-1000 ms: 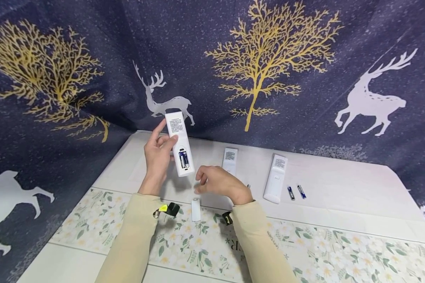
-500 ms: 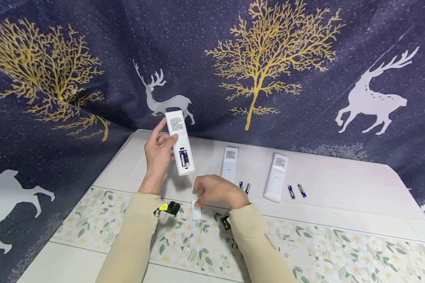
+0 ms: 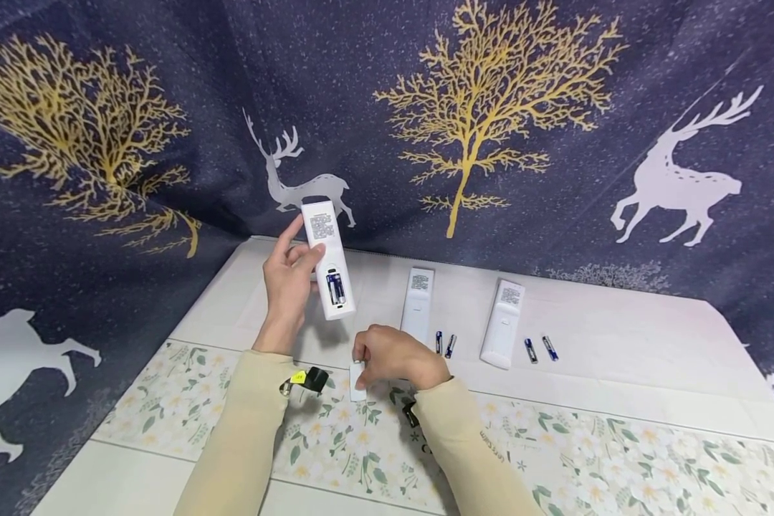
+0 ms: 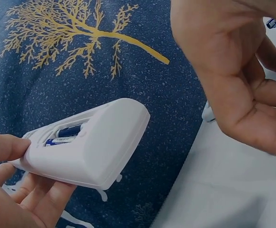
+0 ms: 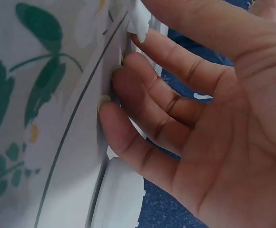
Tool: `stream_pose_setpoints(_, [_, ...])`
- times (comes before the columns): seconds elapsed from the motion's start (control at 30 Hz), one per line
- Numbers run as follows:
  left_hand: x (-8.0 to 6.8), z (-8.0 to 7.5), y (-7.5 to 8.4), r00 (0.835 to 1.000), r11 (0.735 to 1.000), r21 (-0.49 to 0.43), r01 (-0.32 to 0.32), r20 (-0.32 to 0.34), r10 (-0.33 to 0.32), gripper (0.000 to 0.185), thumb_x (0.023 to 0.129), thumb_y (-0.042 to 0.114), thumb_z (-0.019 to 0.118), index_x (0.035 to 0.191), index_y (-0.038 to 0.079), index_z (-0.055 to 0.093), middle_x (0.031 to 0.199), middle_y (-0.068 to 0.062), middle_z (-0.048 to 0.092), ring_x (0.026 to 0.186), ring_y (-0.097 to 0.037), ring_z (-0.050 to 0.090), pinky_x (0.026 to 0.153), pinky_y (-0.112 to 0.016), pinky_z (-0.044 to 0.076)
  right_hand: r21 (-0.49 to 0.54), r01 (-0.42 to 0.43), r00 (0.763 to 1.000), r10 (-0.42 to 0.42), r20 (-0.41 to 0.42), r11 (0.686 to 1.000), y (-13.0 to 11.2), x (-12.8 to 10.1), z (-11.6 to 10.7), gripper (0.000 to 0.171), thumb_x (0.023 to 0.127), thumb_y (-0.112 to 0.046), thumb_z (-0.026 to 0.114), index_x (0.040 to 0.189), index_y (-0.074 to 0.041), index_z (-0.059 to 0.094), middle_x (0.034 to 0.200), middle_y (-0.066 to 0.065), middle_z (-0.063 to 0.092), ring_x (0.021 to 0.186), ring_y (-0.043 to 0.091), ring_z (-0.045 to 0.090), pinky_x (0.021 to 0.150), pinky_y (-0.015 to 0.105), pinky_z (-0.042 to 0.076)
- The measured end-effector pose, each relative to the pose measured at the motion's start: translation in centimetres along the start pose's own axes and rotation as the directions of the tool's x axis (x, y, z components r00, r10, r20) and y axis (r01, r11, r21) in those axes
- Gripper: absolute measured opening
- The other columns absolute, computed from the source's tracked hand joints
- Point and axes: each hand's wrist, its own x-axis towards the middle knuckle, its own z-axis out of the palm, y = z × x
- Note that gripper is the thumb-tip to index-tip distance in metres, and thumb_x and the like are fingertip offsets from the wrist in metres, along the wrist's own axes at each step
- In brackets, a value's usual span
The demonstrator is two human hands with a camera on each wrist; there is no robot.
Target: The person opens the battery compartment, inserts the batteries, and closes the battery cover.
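Note:
In the head view my left hand grips a white remote control raised off the table, its back toward me. Two blue batteries lie side by side in its uncovered compartment, also visible in the left wrist view. Below and to the right, my right hand pinches a small white battery cover at the table, thumb on its face and index finger at its far end. The right wrist view has part of that cover at the index fingertip, with the other fingers loosely bent near the tabletop.
Two more white remotes, a middle one and a right one, lie face down. Loose batteries lie beside each: one pair by the middle remote, another further right. A patterned dark curtain hangs behind the table.
My right hand has come down toward me from beside the remote onto the battery cover and now pinches it. The left hand and its remote have barely moved.

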Motion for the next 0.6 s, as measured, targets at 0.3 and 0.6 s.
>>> stream_pose_setpoints(0.3, [0.13, 0.13, -0.04, 1.0, 1.0, -0.009, -0.003, -0.005, 0.003, 0.061, 0.101, 0.007, 0.071, 0.154, 0.034, 0.057, 0.101, -0.005, 0.073, 0.076, -0.014, 0.07, 0.05, -0.024, 0.055, 0.096, 0.06, 0.998, -0.061, 0.007, 0.994, -0.21, 0.01, -0.24, 0.029, 0.083, -0.006, 0.091, 0.096, -0.015, 0.067, 0.09, -0.005, 0.064, 0.083, 0.011, 0.06, 0.078, 0.028, 0.052])
stream_pose_setpoints(0.6, [0.12, 0.01, -0.19, 1.0, 1.0, 0.007, -0.005, -0.008, 0.005, 0.061, 0.101, 0.007, 0.07, 0.154, 0.034, 0.058, 0.102, -0.002, 0.072, 0.078, -0.015, 0.07, 0.05, -0.023, 0.055, 0.314, 0.101, 0.992, -0.118, 0.034, 0.944, -0.5, -0.04, -0.28, 0.026, 0.088, 0.004, 0.082, 0.102, -0.013, 0.068, 0.088, -0.001, 0.067, 0.081, 0.012, 0.061, 0.073, 0.028, 0.054])
